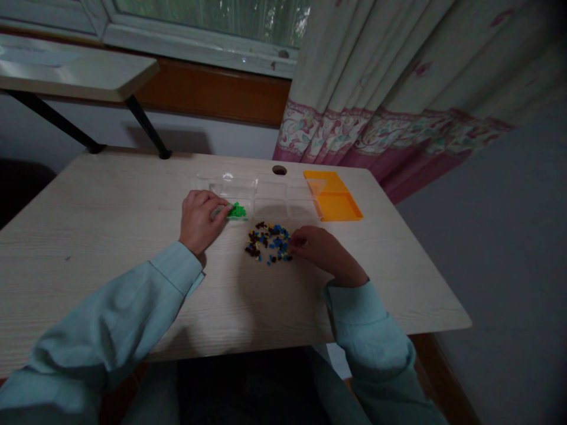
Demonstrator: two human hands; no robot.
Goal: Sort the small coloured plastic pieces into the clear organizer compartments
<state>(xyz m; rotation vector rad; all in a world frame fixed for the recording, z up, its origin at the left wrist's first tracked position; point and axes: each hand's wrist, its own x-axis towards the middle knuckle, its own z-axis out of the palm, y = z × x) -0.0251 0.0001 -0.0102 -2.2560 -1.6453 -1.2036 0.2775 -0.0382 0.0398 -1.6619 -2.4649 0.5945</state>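
My left hand [201, 221] is at the front-left compartment of a clear plastic divided box [271, 208]. Its thumb and fingers are pinched together beside a heap of small green pieces [237, 210] in that compartment; what lies between the fingertips is hidden. On the table in front of the box is a loose pile of small brown, blue and yellow pieces [268, 241]. My right hand [316, 247] touches the pile's right edge, fingers curled in a pinch. Whatever it grips is too small to make out.
An orange tray [337, 203] lies right of the clear box, partly under its corner. Behind them is a round cable hole [279, 170] in the wooden table [110, 248]. A raised shelf [80, 68] stands back left; a floral curtain [345, 118] hangs behind.
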